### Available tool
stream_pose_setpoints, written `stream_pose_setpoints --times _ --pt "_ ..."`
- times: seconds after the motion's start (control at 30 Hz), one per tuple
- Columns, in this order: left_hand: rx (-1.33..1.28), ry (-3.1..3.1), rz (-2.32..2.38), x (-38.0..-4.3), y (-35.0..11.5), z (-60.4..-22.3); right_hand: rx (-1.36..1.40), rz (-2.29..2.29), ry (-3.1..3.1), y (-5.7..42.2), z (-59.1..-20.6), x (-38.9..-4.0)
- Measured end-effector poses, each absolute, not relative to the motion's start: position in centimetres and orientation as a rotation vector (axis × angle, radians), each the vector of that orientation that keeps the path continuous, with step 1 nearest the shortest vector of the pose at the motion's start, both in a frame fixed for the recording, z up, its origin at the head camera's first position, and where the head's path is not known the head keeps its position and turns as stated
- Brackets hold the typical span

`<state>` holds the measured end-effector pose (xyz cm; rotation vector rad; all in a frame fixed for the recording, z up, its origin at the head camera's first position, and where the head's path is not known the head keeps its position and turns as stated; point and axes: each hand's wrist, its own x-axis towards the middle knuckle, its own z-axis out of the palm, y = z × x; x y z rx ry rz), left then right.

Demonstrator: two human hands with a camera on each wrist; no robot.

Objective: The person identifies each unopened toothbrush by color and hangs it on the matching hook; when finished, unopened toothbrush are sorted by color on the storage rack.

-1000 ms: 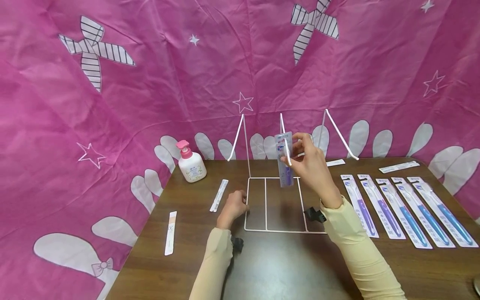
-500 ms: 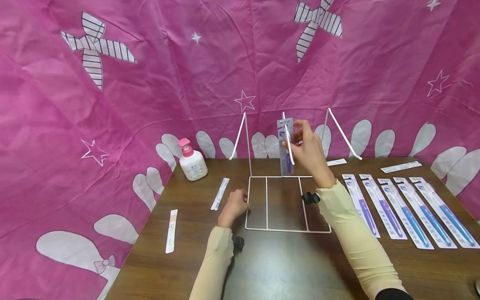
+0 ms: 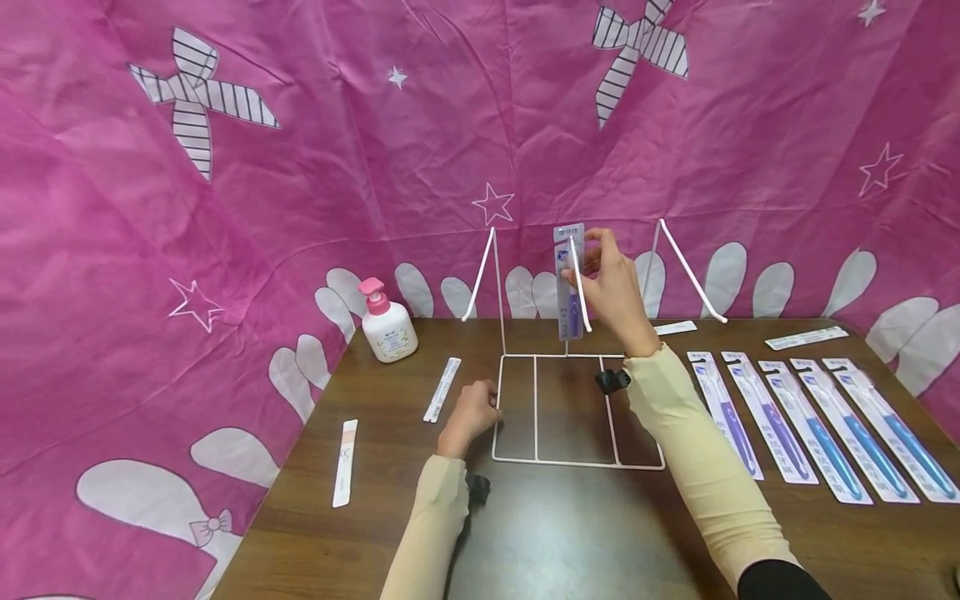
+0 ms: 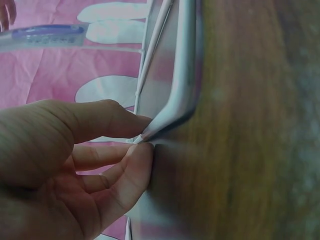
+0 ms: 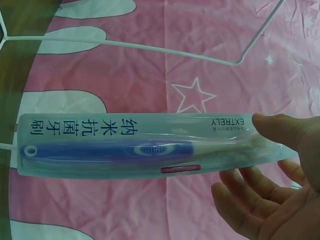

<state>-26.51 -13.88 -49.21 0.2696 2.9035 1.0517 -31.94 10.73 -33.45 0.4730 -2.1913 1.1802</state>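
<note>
My right hand [image 3: 611, 283] holds a packaged toothbrush [image 3: 564, 321] upright by its upper part, at the middle prong [image 3: 582, 296] of a white wire rack [image 3: 536, 408]. That prong passes in front of the package in the head view. From the right wrist, the toothbrush [image 5: 115, 151] shows a purple handle under clear plastic, thumb on one edge and fingers at the other. On the left side of the rack's base, my left hand [image 3: 472, 408] pinches the wire; the left wrist view has thumb and finger meeting at the wire [image 4: 182, 65] near the tabletop.
Several packaged toothbrushes [image 3: 780, 417], purple and blue, lie in a row at the right. A pump bottle [image 3: 390, 332] stands at the back left. Slim white packets [image 3: 344, 462] lie on either side of the rack. A pink curtain [image 3: 315, 167] hangs behind the table.
My right hand has raised the packaged toothbrush along the middle prong, bringing its top edge near the prong's upper end. My left hand keeps its place on the rack's base.
</note>
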Motion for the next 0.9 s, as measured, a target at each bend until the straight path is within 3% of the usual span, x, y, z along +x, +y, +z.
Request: stream_pose_setpoints --times 0.6,0.9 --pt "0.254 2.918 1.02 -26.5 -13.8 -49.3 0.403 1.223 -2.24 10.7 -34.1 -33.0" --pt "0.285 2.932 1.033 -26.4 -13.8 -49.1 0.398 1.213 -2.366 12.0 -36.7 -32.8"
